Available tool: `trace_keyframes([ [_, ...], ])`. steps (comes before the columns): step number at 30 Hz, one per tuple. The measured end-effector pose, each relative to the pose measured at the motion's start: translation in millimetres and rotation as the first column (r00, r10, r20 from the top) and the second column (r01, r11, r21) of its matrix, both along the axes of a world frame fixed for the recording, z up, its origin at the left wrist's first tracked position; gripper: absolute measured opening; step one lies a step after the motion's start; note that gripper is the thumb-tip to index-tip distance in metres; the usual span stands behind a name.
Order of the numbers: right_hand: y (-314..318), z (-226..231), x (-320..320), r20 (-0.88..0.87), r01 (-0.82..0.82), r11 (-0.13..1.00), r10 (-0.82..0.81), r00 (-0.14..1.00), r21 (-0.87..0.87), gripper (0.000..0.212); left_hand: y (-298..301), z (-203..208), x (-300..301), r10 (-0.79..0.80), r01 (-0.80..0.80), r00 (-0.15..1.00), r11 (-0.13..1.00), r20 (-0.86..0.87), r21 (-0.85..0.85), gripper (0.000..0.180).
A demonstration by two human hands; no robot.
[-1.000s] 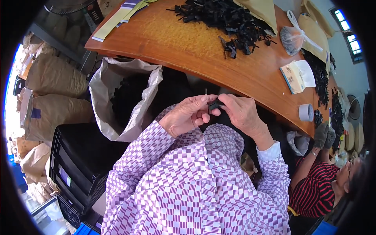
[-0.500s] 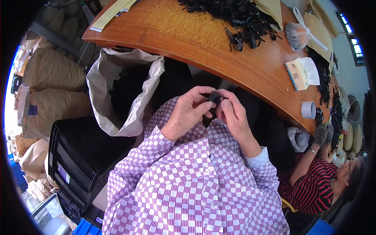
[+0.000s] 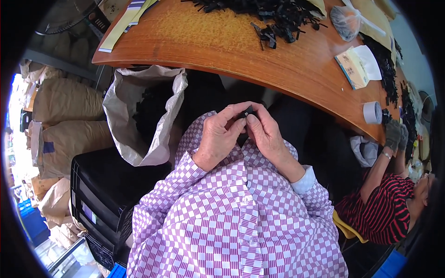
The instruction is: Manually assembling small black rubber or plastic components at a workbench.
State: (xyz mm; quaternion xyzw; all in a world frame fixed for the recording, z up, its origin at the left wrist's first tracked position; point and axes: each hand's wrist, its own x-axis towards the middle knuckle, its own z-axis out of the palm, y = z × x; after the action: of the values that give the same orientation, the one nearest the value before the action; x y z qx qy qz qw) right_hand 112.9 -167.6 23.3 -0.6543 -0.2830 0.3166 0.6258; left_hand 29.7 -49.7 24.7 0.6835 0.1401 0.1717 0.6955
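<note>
Hands: left hand (image 3: 218,139) and right hand (image 3: 266,136) meet, fingertips pinched on small black part (image 3: 245,113). Grip it firmly above the lap; align before pressing.

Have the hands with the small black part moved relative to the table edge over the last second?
Yes. Both hands and the small black part sit lower and nearer the body, farther from the wooden table edge than before.

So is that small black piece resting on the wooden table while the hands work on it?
No, both hands, left hand and right hand, pinch the small black piece near the lap, short of the wooden table.
</note>
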Motion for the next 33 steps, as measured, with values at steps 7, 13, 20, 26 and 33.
trace_keyframes([
  [7, 0.3, -16.7, 7.1, -0.195, -0.001, 0.999, 0.011, 0.981, 0.052, 0.024, -4.4, 4.6, 2.3, 0.099, -0.074, 0.995, 0.895, -0.033, 0.44, 0.034],
  [13, 4.6, -26.2, 5.8, 0.111, 0.045, 0.999, -0.045, 0.993, 0.0, 0.023, -1.2, -2.5, 4.7, 0.088, -0.026, 0.99, 0.89, -0.114, 0.456, 0.035],
  [20, -2.9, -16.6, 8.6, -0.087, 0.073, 0.997, -0.072, 0.994, 0.015, 0.022, 21.2, 13.1, -3.6, -0.072, 0.051, 0.996, 0.933, -0.045, -0.357, 0.037],
  [26, -8.8, -10.0, 10.8, -0.327, -0.004, 0.983, 0.065, 0.943, 0.183, 0.015, 31.2, -2.5, -10.1, -0.08, 0.066, 0.997, 0.717, 0.012, -0.694, 0.034],
  [33, -0.5, -8.7, 6.8, -0.269, 0.054, 0.974, 0.007, 0.963, 0.22, 0.02, 29.4, -8.6, -11.3, -0.16, 0.153, 0.985, 0.631, 0.066, -0.761, 0.034],
])
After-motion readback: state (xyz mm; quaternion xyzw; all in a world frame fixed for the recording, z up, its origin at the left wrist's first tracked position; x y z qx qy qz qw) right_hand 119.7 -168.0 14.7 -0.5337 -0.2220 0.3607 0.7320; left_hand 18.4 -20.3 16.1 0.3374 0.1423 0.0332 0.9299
